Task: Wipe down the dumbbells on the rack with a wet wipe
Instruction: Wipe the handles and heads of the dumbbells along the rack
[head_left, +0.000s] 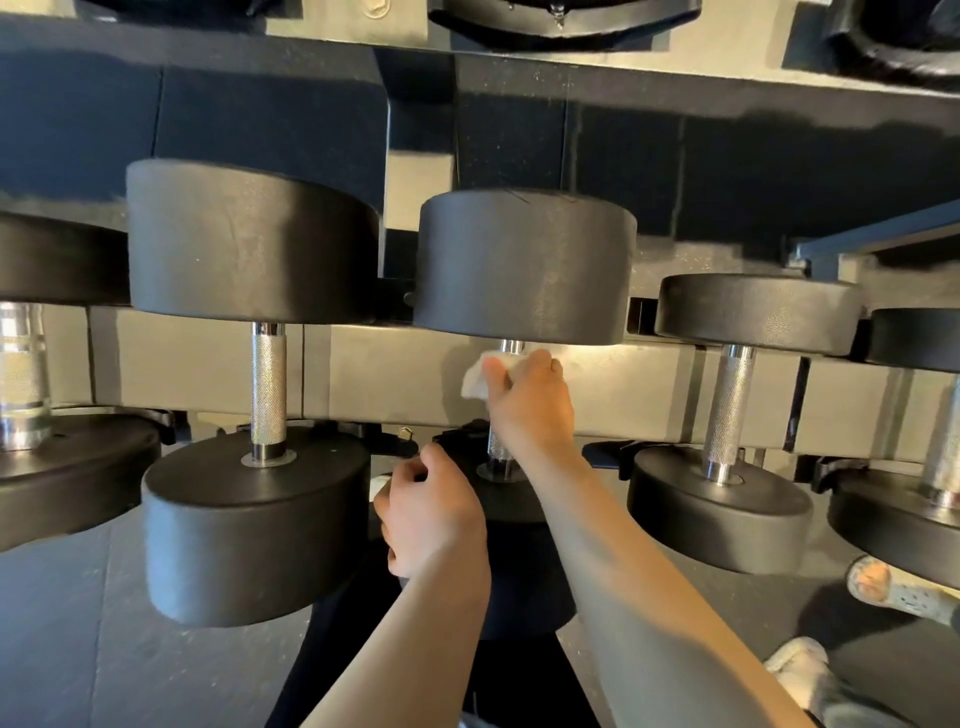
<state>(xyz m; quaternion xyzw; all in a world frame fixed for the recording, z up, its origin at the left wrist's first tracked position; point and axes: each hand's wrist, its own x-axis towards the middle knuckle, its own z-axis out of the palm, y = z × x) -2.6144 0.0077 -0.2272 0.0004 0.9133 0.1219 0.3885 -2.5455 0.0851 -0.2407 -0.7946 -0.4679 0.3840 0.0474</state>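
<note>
Right hand (530, 400) grips wet wipe (475, 382) around middle dumbbell (524, 265) handle; left hand (431, 514) curled on its near head.

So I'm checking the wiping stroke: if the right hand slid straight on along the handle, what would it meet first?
Probably the far head of the dumbbell; the right hand, wet wipe in its grip, sits just below it.

The dumbbells (524, 265) have matte black heads and silver handles (268, 389) with fine cross-hatched knurling and polished, smooth ends. The wet wipe (477, 382) is plain white. The rack (405, 374) rail is grey-beige. The floor (78, 623) is dark grey. At four o'clock, a pale sock (919, 603) carries dark speckles.
</note>
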